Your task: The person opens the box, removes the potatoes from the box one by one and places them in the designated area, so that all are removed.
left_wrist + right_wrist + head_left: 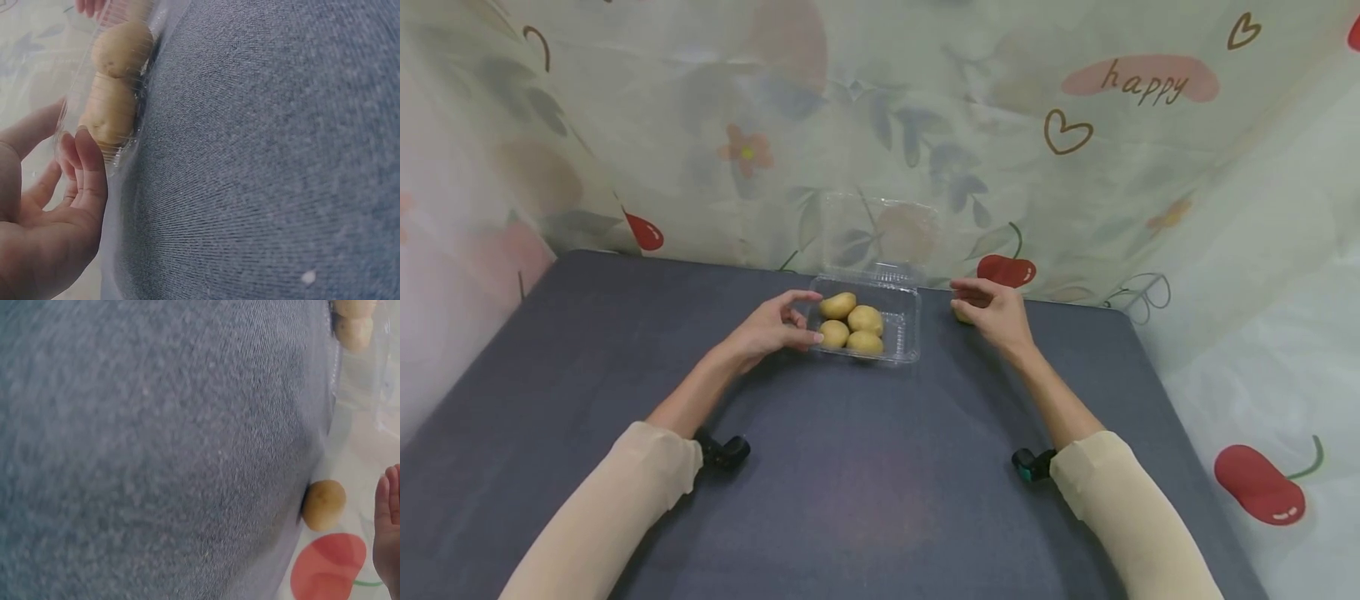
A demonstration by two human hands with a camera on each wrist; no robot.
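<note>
A clear plastic clamshell container (pixel 901 362) stands with its lid raised near the table's far edge, several potatoes (pixel 865 320) grouped in its left part. My left hand (pixel 772 325) holds the container's left end, thumb and fingers spread along its rim. In the left wrist view, the fingertips (pixel 90 150) lie against the clear wall beside the potatoes. Right of the container, my right hand (pixel 997 317) is over a single potato (pixel 324 505), partly hidden by the hand in the head view. The right wrist view shows a gap between that potato and the hand's fairly straight fingers.
A dark grey cloth covers the table (pixel 865 483). Behind it hangs a printed curtain (pixel 880 108) with cherries, flowers and hearts; the raised clear lid (pixel 880 233) stands in front of it. Dark wrist cameras (pixel 727 452) sit at both sleeve cuffs.
</note>
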